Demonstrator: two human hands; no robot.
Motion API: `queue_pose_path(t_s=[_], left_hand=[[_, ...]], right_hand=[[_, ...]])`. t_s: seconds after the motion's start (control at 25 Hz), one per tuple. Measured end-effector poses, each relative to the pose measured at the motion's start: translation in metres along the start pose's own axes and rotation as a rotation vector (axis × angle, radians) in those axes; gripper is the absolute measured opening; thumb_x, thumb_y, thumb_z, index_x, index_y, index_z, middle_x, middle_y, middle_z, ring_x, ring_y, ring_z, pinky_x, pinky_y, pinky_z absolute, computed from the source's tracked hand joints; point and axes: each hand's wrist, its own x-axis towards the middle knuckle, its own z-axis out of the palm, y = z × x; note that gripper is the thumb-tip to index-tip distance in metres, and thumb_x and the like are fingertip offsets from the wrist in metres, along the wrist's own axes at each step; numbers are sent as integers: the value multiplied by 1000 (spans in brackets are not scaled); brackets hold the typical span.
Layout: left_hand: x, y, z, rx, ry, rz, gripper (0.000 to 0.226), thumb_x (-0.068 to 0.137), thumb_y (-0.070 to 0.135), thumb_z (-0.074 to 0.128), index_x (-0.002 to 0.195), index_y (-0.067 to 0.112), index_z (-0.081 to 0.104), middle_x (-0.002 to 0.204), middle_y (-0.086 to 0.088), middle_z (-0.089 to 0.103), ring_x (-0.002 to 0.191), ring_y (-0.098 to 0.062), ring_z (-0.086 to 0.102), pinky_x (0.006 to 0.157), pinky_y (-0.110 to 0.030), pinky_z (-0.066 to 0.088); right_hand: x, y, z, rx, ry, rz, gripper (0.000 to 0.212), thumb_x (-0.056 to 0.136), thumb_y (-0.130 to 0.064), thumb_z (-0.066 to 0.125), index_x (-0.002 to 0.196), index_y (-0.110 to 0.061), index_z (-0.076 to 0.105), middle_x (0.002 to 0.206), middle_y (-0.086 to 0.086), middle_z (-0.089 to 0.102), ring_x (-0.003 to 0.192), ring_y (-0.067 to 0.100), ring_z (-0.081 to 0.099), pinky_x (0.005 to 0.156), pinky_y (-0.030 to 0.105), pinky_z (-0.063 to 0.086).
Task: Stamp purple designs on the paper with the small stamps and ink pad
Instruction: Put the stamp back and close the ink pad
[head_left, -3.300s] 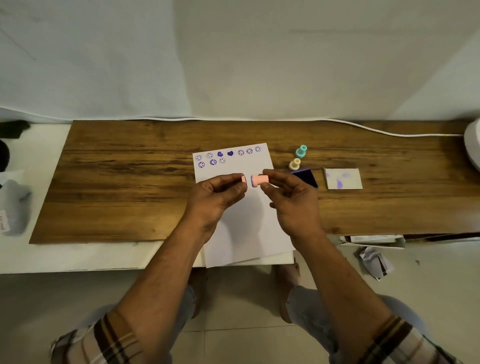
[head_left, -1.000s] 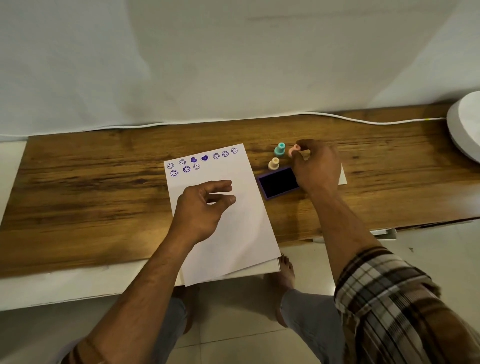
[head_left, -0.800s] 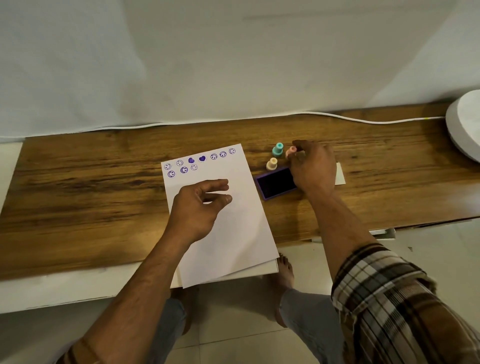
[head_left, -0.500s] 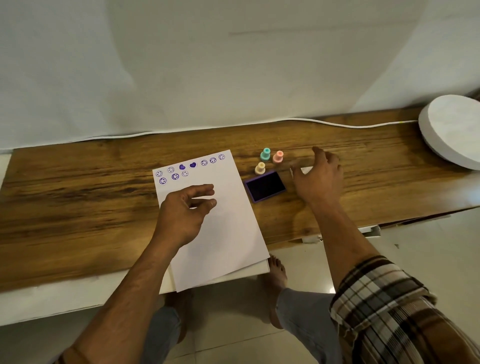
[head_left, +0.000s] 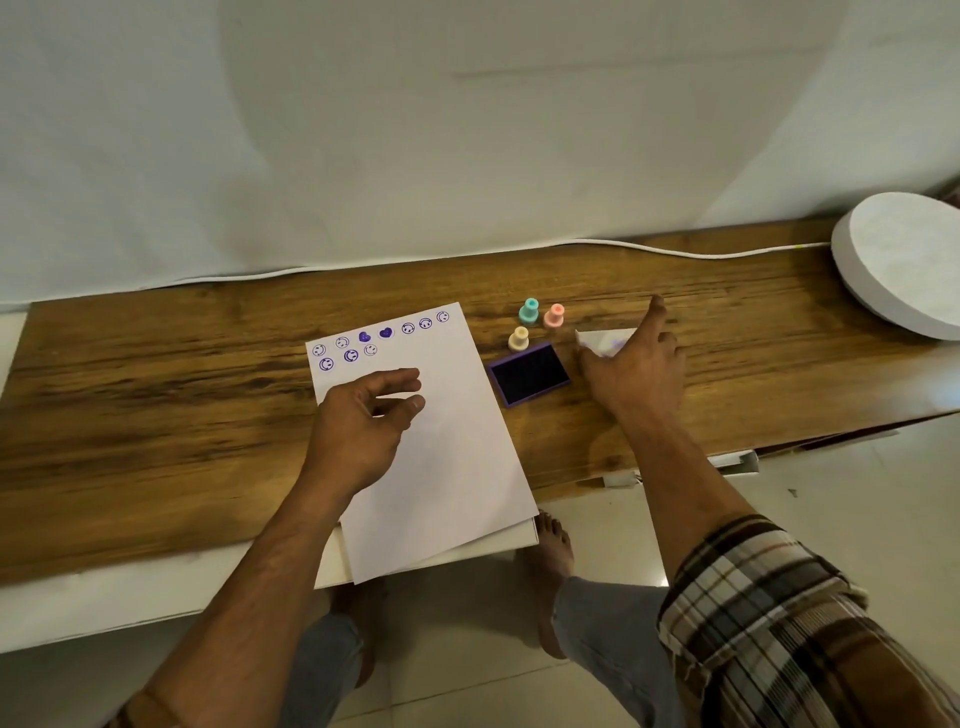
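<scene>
Hovering over stamped paper (head_left: 447, 441), left hand (head_left: 358, 426) fingers loosely curled, empty; right hand (head_left: 636, 371) fingers spread over white lid (head_left: 597, 340) beside ink pad (head_left: 529, 373).

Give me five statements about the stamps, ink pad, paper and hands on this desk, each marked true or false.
1. Three small stamps stand upright beyond the ink pad. True.
2. The right hand holds the pink stamp. False: that stamp stands free on the desk.
3. The paper already carries purple prints near its far edge. True.
4. The ink pad lies on the paper. False: it lies on the wood beside it.
5. The left hand holds a stamp. False: it is empty, over the paper.
</scene>
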Motion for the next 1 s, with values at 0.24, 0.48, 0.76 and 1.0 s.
queue_pose_path(t_s=[0.24, 0.48, 0.76, 1.0], left_hand=[[1, 1, -3, -26, 26, -7, 30, 92, 14, 75, 120, 25, 76, 115, 11, 74, 94, -13, 73, 91, -48, 61], [2, -2, -10, -37, 29, -2, 31, 93, 14, 74, 123, 23, 74, 119, 6, 74, 96, -15, 73, 92, -48, 61], [4, -3, -13, -43, 29, -10, 31, 93, 15, 74, 122, 24, 75, 117, 6, 75, 93, -13, 74, 91, -47, 61], [5, -4, -13, -56, 34, -14, 30, 93, 13, 74, 122, 21, 75, 117, 4, 76, 95, -15, 74, 91, -48, 61]], right_hand=[[-52, -43, 30, 33, -109, -199, 116, 76, -65, 81, 161, -29, 11, 155, 16, 43, 137, 42, 49, 103, 56, 51], [-63, -51, 46, -80, -137, -220, 120, 83, -60, 79, 165, -19, 2, 164, 17, 31, 146, 41, 38, 114, 52, 42], [-62, -52, 44, -77, -112, -223, 113, 84, -57, 78, 164, -14, 11, 160, 17, 37, 144, 39, 40, 114, 52, 42], [-61, -51, 42, -53, -98, -219, 110, 84, -55, 77, 164, -15, 14, 156, 17, 43, 141, 38, 43, 112, 52, 44]])
